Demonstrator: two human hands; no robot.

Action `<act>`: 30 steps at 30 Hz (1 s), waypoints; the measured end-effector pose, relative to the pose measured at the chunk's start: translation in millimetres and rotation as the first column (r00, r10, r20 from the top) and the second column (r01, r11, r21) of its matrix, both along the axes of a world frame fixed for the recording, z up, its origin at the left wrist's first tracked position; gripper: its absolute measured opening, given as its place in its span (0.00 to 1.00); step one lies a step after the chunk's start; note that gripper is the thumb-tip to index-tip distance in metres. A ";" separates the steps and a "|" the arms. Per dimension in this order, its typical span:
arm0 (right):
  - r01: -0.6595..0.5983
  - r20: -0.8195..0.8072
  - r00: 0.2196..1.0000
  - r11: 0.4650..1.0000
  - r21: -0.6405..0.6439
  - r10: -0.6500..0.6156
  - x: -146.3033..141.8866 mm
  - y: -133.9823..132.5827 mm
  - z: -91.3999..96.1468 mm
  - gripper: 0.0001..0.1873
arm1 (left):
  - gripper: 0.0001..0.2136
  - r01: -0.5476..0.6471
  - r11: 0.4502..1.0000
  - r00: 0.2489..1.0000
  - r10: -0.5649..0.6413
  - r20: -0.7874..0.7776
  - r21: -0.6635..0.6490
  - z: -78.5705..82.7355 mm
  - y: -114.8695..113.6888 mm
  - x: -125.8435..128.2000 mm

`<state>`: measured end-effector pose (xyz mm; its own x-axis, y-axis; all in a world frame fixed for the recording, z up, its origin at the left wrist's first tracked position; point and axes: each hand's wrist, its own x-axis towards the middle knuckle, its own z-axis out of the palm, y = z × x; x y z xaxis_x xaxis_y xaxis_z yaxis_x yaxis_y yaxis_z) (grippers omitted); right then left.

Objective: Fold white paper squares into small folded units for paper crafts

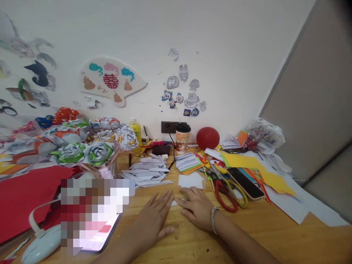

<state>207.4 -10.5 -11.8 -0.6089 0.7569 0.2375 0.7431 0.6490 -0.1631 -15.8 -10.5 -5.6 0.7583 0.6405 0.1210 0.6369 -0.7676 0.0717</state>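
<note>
My left hand [155,215] lies flat on the wooden table with its fingers stretched forward, the fingertips at a small piece of white paper [177,202]. From the other side my right hand [197,206], with a bracelet at the wrist, rests with fingers apart and slightly bent on the same paper. Most of that piece is hidden under the fingers. Just beyond the hands sits a white paper sheet [190,180]. Behind my left hand is a pile of folded white paper strips [148,170]. A stack of cut papers [188,161] lies farther back.
Red-handled scissors [226,196], yellow-handled scissors [237,189] and a dark phone [245,183] lie at the right. A lidded cup [182,139] and red balloon [208,138] stand by the wall. Paper flowers [98,152], red paper [30,198] and a lit screen [103,234] fill the left.
</note>
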 end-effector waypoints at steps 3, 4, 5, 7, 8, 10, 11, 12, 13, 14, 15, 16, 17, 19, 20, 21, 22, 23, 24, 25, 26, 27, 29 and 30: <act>0.017 0.055 0.998 0.998 -0.052 -0.014 9.5 1.6 4.3 0.21 | 0.32 -0.038 0.997 0.999 0.035 -0.039 -0.072 6.2 -6.0 -3.2; 0.026 0.074 0.997 0.997 -0.069 -0.021 13.0 2.3 6.4 0.21 | 0.32 -0.049 0.995 0.998 0.045 -0.052 -0.085 8.5 -7.5 -3.9; 0.037 0.090 0.995 0.996 -0.083 -0.030 16.3 2.9 8.6 0.21 | 0.32 -0.062 0.994 0.996 0.056 -0.066 -0.093 10.9 -8.8 -4.8; 0.054 0.115 0.992 0.994 -0.095 -0.043 21.4 3.7 12.7 0.20 | 0.32 -0.093 0.991 0.992 0.084 -0.095 -0.095 15.6 -11.0 -7.4; 0.056 0.122 0.992 0.994 -0.095 -0.044 22.8 3.8 14.3 0.19 | 0.31 -0.112 0.989 0.988 0.102 -0.112 -0.093 17.9 -12.1 -9.1; 0.053 0.130 0.991 0.995 -0.080 -0.042 23.4 3.6 16.4 0.19 | 0.31 -0.160 0.982 0.976 0.143 -0.162 -0.098 21.9 -13.9 -12.2; 0.050 0.132 0.990 0.996 -0.069 -0.041 22.7 3.3 17.0 0.19 | 0.31 -0.194 0.976 0.965 0.171 -0.197 -0.102 23.4 -14.7 -13.2; 0.048 0.134 0.990 0.997 -0.056 -0.041 21.6 2.9 17.4 0.18 | 0.31 -0.230 0.968 0.951 0.202 -0.233 -0.100 24.3 -15.4 -13.6; 0.045 0.136 0.990 0.998 -0.041 -0.039 20.2 2.5 17.6 0.18 | 0.32 -0.263 0.961 0.936 0.232 -0.264 -0.089 24.7 -16.0 -13.3; 0.039 0.138 0.990 0.999 -0.024 -0.036 18.5 2.2 17.7 0.17 | 0.32 -0.292 0.954 0.922 0.262 -0.285 -0.067 24.4 -16.4 -12.2; 0.030 0.140 0.990 1.000 -0.004 -0.029 16.4 2.0 17.8 0.17 | 0.32 -0.315 0.948 0.910 0.290 -0.296 -0.038 23.6 -16.7 -10.4; 0.017 0.143 0.989 1.000 0.018 -0.020 13.9 2.0 17.6 0.16 | 0.33 -0.326 0.945 0.903 0.309 -0.299 -0.008 22.6 -16.9 -8.1; 0.003 0.149 0.989 0.999 0.038 -0.009 10.9 2.1 17.1 0.15 | 0.33 -0.329 0.944 0.899 0.319 -0.300 0.016 21.5 -17.1 -5.3; -0.018 0.163 0.987 0.998 0.068 0.007 3.4 3.0 14.9 0.12 | 0.35 -0.322 0.946 0.898 0.320 -0.303 0.044 20.3 -17.5 1.2; -0.022 0.165 0.986 0.997 0.074 0.009 -0.8 3.8 13.2 0.10 | 0.35 -0.319 0.946 0.900 0.320 -0.297 0.053 20.5 -18.0 4.7; -0.017 0.160 0.987 0.997 0.074 0.005 -5.2 4.8 11.2 0.08 | 0.36 -0.319 0.946 0.903 0.322 -0.284 0.060 21.5 -18.6 8.1; 0.003 0.141 0.990 0.998 0.068 -0.013 -9.3 5.8 9.1 0.06 | 0.35 -0.331 0.941 0.905 0.337 -0.260 0.067 23.2 -19.4 11.4; 0.038 0.104 0.994 0.998 0.052 -0.044 -13.0 6.8 7.0 0.05 | 0.32 -0.350 0.934 0.905 0.357 -0.229 0.072 25.5 -20.4 14.2; 0.085 0.051 0.995 0.996 0.026 -0.086 -16.0 7.6 5.3 0.03 | 0.27 -0.370 0.926 0.905 0.377 -0.199 0.076 28.4 -21.4 16.4; 0.138 -0.013 0.990 0.990 -0.009 -0.138 -18.0 8.3 4.1 0.02 | 0.21 -0.385 0.920 0.904 0.392 -0.170 0.078 31.5 -22.3 17.8; 0.192 -0.078 0.977 0.980 -0.051 -0.196 -19.0 8.9 3.6 0.02 | 0.16 -0.398 0.914 0.903 0.406 -0.142 0.079 34.6 -22.8 18.2; 0.243 -0.138 0.957 0.965 -0.095 -0.255 -18.9 9.6 3.9 0.03 | 0.14 -0.415 0.906 0.899 0.422 -0.118 0.084 37.2 -22.8 17.6; 0.317 -0.229 0.908 0.933 -0.168 -0.350 -16.9 12.2 7.2 0.06 | 0.13 -0.457 0.884 0.882 0.465 -0.082 0.099 39.7 -20.5 13.6; 0.346 -0.266 0.883 0.920 -0.186 -0.386 -15.8 14.8 10.1 0.07 | 0.14 -0.470 0.876 0.876 0.479 -0.065 0.110 38.9 -18.1 10.6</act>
